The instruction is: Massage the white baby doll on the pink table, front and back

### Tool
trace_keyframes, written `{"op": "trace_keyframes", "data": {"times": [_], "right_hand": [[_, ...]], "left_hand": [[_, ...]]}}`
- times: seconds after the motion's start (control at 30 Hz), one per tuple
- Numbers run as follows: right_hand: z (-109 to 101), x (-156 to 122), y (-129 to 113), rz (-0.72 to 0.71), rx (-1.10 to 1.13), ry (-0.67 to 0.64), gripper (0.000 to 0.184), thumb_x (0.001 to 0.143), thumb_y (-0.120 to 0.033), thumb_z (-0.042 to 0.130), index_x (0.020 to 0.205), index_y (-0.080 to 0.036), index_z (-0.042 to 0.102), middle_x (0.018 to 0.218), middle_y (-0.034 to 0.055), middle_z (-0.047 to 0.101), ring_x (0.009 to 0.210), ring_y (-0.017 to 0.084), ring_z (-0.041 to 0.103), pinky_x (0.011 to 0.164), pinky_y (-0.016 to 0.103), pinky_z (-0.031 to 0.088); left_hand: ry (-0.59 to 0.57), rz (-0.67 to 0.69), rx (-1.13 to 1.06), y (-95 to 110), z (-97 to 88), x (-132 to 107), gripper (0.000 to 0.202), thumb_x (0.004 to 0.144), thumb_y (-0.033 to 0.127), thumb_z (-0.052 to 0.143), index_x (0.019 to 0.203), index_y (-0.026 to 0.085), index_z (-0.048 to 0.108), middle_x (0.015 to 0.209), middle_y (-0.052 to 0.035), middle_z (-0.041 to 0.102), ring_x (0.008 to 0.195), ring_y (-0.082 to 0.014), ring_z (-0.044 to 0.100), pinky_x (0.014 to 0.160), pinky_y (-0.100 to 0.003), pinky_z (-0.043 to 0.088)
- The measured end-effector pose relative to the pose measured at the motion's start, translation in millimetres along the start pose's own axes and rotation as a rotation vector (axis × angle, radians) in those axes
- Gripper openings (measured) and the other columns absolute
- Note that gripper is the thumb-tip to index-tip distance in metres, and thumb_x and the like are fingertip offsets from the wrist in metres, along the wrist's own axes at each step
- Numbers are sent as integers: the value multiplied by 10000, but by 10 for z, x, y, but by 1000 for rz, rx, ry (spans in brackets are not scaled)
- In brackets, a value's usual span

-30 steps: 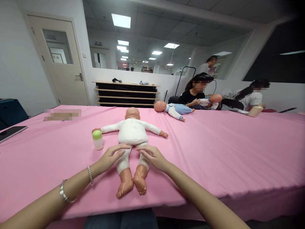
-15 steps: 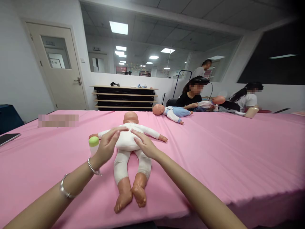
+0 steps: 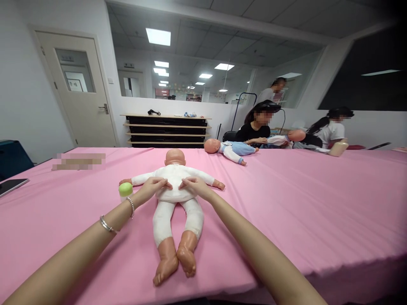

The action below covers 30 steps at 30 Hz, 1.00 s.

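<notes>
A baby doll (image 3: pixel 176 178) in white clothes lies on its back on the pink table (image 3: pixel 286 199), feet toward me, arms spread. My left hand (image 3: pixel 154 187) rests on the doll's belly from the left, fingers bent and pressed onto the white cloth. From the other side my right hand (image 3: pixel 193 186) does the same, its fingertips meeting the left hand's near the middle of the torso. Whether either hand pinches the cloth I cannot tell. A small bottle with a green cap (image 3: pixel 125 190) stands just left of my left wrist.
A second doll (image 3: pixel 229 148) in blue lies farther back on the table. Two people sit at the far right side with another doll (image 3: pixel 288 137); a third person stands behind them. A tablet (image 3: pixel 12 184) lies at the left edge. Shelves (image 3: pixel 167 129) and a door (image 3: pixel 76 89) stand behind.
Both hands slid up from the doll's thighs to its chest, then drew back down to the belly, with the fingers curling inward.
</notes>
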State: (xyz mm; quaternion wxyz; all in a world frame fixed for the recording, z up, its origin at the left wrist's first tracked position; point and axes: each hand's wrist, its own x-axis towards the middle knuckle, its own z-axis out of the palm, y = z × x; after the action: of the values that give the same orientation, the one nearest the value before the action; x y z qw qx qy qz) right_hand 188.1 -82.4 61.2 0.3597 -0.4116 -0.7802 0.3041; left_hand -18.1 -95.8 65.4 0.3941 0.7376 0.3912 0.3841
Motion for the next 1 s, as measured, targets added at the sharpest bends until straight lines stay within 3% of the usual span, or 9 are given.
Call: {"op": "trace_keyframes", "data": {"times": [0.1,0.17,0.27,0.4,0.53,0.6,0.7,0.8,1.0], "right_hand": [[22,142,27,44,-11,79,444,873,-451,415,1071,-132,652,1105,104,643,1088,220,578,1009,397,405],[20,225,126,-2,-110,-16,455,852,-428,478,1212,-165,570,1326,86,494,1270,224,422,1105,408,282],[-70,212,407,54,-254,-94,461,891,-388,418,1286,-166,500,1420,81,371,1358,215,280,1147,423,165],[-198,61,701,266,-350,178,437,912,-340,349,1263,-129,505,1386,130,413,1329,240,331,1116,478,198],[-82,88,485,162,-337,398,486,896,-303,338,1342,-124,406,1400,122,394,1321,217,340,1111,424,243],[15,140,266,73,-368,254,513,896,-323,346,1367,-122,377,1432,119,344,1348,223,292,1123,420,218],[109,130,11,71,-471,-30,509,895,-374,369,1331,-119,435,1437,143,325,1357,278,264,1112,500,175],[157,-15,-103,40,-541,95,516,895,-320,362,1379,-141,360,1474,114,251,1387,259,181,1114,529,122],[301,-345,-192,27,-516,-2,482,893,-316,365,1328,-124,443,1424,122,357,1351,250,278,1113,476,191]], "left_hand": [[210,-20,33,-77,55,239,470,840,480,417,987,100,651,1070,-144,653,1068,-262,581,993,-418,401],[170,29,210,-220,81,382,472,832,452,437,1152,140,589,1275,-119,541,1238,-254,446,1071,-425,300],[51,-11,462,-486,9,419,475,852,450,407,1251,220,522,1410,-67,399,1360,-265,241,1103,-489,179],[265,-174,607,-704,-162,294,464,889,402,313,1173,130,561,1295,-161,510,1281,-295,381,1046,-490,282],[424,-8,664,-540,-70,299,489,881,356,332,1274,96,464,1383,-162,410,1310,-258,337,1087,-418,252],[356,43,679,-349,54,319,493,874,362,365,1288,109,454,1414,-149,373,1321,-258,321,1095,-413,237],[167,-61,688,-86,198,256,462,864,377,407,1223,109,519,1349,-164,456,1290,-285,372,1082,-439,237],[209,-7,704,0,246,82,468,889,375,357,1263,125,491,1379,-138,427,1316,-261,333,1090,-432,224],[134,-5,774,-84,302,-285,469,880,345,401,1289,130,480,1402,-120,399,1310,-281,342,1055,-465,304]]}}
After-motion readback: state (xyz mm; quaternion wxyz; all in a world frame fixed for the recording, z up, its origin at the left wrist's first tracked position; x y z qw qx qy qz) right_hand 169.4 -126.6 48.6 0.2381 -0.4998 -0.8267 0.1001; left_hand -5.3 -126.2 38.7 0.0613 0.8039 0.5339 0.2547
